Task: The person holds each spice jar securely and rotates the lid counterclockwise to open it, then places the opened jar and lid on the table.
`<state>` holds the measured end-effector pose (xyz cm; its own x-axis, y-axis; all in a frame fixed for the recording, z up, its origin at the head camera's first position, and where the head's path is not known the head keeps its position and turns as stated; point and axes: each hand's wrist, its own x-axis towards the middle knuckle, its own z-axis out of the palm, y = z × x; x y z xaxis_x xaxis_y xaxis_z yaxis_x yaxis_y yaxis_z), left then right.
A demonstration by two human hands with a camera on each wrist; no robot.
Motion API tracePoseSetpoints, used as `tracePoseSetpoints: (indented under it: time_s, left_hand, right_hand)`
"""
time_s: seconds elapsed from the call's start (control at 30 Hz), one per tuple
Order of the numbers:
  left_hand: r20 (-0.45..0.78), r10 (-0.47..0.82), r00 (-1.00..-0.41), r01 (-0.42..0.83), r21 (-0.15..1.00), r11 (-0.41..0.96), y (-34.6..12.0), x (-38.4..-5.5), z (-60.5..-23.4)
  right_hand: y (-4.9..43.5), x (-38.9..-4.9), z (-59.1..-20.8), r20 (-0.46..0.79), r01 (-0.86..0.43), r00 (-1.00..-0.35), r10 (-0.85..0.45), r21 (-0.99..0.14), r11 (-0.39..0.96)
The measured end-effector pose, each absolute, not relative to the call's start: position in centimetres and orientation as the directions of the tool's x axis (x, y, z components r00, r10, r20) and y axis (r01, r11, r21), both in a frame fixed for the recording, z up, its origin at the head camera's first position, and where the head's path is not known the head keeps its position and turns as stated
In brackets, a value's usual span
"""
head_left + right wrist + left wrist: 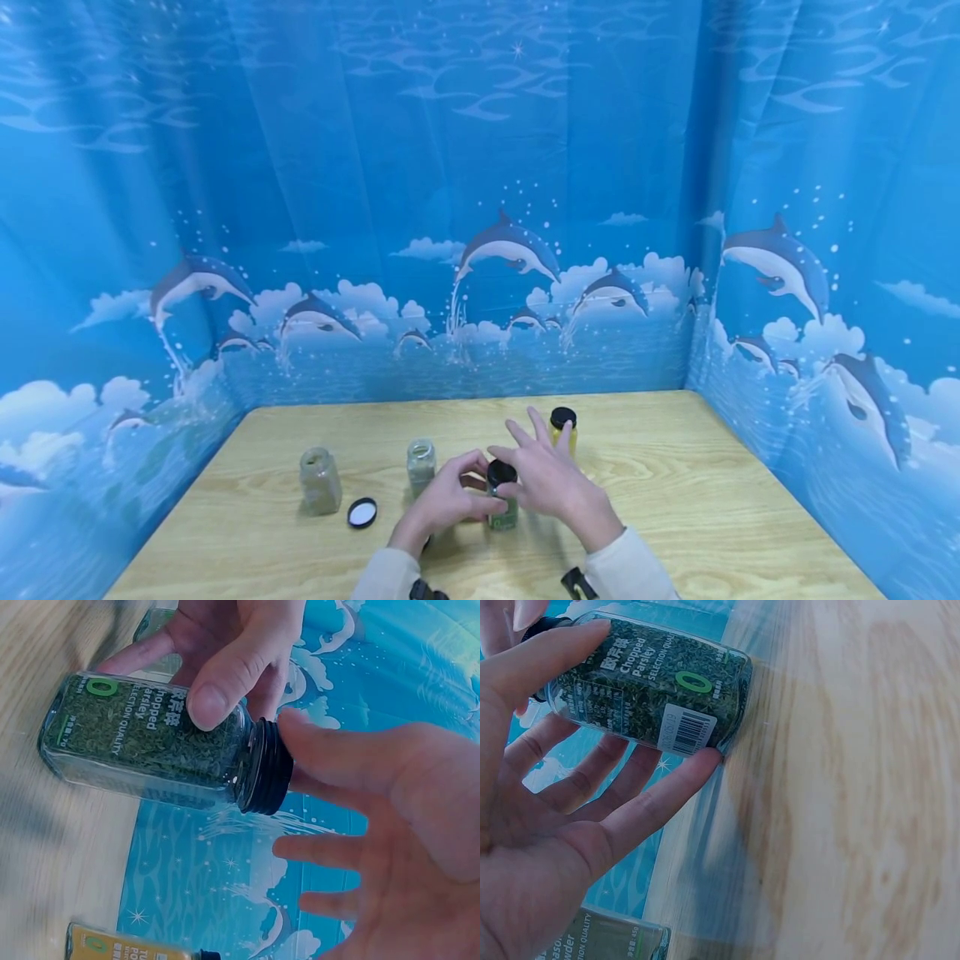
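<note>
A glass spice jar labelled Chopped Parsley (649,686), full of dark green flakes, is between both hands near the table's middle. My left hand (448,493) grips the jar's body, thumb across the label side and fingers on the opposite side. The right hand (551,483) pinches the black ribbed lid (268,769) between thumb and forefinger, its other fingers spread out. That lid sits on the jar's neck. Just behind the right hand stands a yellow-filled jar (124,945) with a black lid (563,417).
Left of the hands stands a lidless glass jar (422,460) with greyish contents. Another lidless jar (321,483) is farther left. A black lid (362,512) lies beside it, white inside facing up. The wooden table (675,467) meets a blue dolphin-print curtain (420,250) behind.
</note>
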<state>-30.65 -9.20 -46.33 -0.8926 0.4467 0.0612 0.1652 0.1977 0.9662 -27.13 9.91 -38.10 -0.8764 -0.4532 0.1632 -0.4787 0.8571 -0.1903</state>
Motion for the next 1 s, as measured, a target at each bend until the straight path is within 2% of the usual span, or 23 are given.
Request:
tracePoseSetpoints:
  time_s: [0.3,0.53,1.0]
  left_hand:
    - [0.055,0.451,-0.891,0.159,0.967,0.196,-9.21,-30.79,-46.3]
    - [0.048,0.451,-0.891,0.152,0.968,0.197,-9.27,-30.86,-46.37]
    - [0.062,0.449,-0.891,0.169,0.965,0.202,-9.15,-30.8,-46.31]
  right_hand:
    - [9.65,-27.29,-38.29,0.269,-0.433,-0.884,-0.383,-0.16,0.887]
    - [9.45,-27.48,-38.36,0.313,-0.433,-0.871,-0.379,-0.124,0.893]
    - [9.45,-27.15,-38.31,0.219,-0.448,-0.885,-0.412,-0.152,0.881]
